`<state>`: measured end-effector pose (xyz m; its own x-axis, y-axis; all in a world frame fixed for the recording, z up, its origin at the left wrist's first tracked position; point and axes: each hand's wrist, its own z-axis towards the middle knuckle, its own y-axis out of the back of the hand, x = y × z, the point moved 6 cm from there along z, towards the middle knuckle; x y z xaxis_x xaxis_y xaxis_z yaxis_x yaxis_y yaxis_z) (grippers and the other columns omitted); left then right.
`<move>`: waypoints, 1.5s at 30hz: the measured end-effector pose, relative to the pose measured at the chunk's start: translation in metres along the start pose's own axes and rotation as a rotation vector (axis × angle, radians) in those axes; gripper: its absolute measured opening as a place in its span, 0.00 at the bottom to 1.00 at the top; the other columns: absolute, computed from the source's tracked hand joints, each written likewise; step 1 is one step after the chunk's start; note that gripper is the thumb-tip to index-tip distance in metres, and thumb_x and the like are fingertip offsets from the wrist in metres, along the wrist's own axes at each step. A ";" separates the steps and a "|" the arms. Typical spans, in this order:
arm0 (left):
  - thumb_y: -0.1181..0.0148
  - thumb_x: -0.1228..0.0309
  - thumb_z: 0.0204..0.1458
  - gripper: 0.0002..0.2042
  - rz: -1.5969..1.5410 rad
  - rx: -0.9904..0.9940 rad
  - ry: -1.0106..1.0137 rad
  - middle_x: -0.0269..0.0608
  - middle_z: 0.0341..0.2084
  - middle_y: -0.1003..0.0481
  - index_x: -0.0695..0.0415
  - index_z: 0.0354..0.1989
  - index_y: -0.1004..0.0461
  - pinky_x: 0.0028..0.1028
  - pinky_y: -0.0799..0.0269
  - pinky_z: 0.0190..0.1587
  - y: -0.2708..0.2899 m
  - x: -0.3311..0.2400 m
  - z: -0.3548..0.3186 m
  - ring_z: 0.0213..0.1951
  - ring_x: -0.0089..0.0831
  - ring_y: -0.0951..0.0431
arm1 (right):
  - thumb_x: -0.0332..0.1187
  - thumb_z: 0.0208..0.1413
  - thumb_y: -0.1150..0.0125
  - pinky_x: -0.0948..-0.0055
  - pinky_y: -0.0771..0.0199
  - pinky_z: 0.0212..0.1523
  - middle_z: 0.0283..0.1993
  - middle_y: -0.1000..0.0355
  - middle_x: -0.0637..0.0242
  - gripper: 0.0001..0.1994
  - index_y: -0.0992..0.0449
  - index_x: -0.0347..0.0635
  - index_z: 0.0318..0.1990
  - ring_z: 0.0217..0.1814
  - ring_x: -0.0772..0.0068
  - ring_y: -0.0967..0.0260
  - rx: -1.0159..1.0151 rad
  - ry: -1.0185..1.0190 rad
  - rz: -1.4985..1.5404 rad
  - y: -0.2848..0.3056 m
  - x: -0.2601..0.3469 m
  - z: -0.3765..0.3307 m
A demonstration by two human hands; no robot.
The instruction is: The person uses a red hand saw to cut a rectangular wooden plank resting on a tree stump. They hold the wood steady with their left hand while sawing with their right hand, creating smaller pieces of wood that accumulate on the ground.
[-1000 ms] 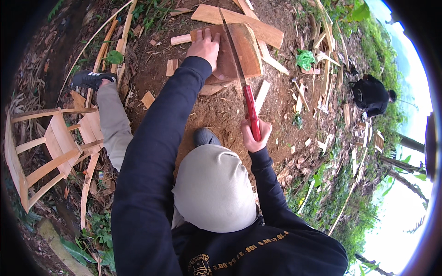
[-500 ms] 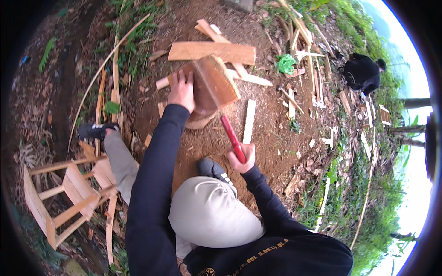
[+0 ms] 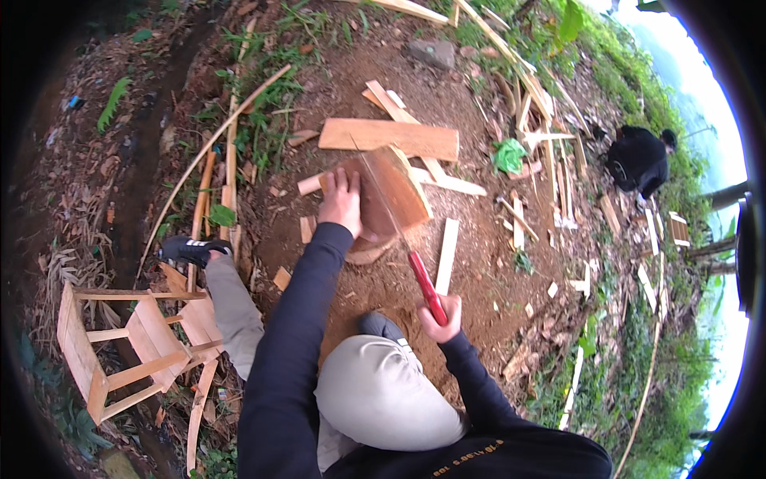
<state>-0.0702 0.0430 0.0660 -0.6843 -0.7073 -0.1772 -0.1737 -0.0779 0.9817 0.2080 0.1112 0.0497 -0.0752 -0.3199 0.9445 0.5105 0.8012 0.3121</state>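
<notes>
A thick brown slab of wood (image 3: 408,195) with a pale, rough edge rests on a round wooden stump (image 3: 373,254). My left hand (image 3: 341,203) lies on the slab's left part, fingers spread and pressed down. In my right hand (image 3: 443,319) is the red handle of a handsaw (image 3: 426,281), with the fingers wrapped round its lower end. Its thin blade runs away from me across the slab, just right of my left hand. How deep the blade sits in the wood I cannot tell.
Just beyond lies a flat board (image 3: 391,137) across other planks. A narrow strip (image 3: 448,255) and a hammer (image 3: 517,217) are to the right, near a green plastic bag (image 3: 507,156). A wooden frame (image 3: 136,343) stands lower left. A person in black (image 3: 638,160) crouches far right.
My view has shifted, so everything sits lower and further right. The saw handle is slightly farther from the slab's near edge. My left hand stays on the slab.
</notes>
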 end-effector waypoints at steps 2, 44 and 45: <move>0.15 0.58 0.19 0.61 -0.006 -0.034 -0.015 0.61 0.68 0.44 0.61 0.69 0.43 0.46 0.39 0.67 0.000 -0.008 0.002 0.69 0.60 0.46 | 0.28 0.44 0.41 0.71 0.34 0.20 0.13 0.36 0.62 0.06 0.27 0.39 0.19 0.14 0.70 0.34 -0.023 0.044 -0.042 0.003 -0.003 0.006; 0.17 0.51 0.18 0.62 0.145 -0.027 0.043 0.66 0.65 0.40 0.68 0.66 0.41 0.51 0.46 0.69 -0.022 -0.007 0.011 0.66 0.60 0.40 | 0.25 0.50 0.41 0.73 0.41 0.17 0.11 0.38 0.69 0.10 0.29 0.38 0.18 0.13 0.80 0.39 -0.037 -0.025 -0.006 -0.007 -0.005 0.018; 0.16 0.50 0.16 0.63 0.139 -0.018 0.056 0.67 0.65 0.40 0.68 0.67 0.42 0.51 0.46 0.69 -0.017 -0.006 0.008 0.66 0.62 0.40 | 0.25 0.50 0.41 0.73 0.39 0.17 0.11 0.38 0.69 0.10 0.29 0.38 0.18 0.14 0.80 0.39 -0.037 -0.056 -0.003 -0.009 -0.003 0.015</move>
<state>-0.0692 0.0542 0.0495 -0.6601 -0.7503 -0.0357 -0.0672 0.0117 0.9977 0.1905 0.1132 0.0457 -0.1238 -0.2929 0.9481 0.5414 0.7808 0.3119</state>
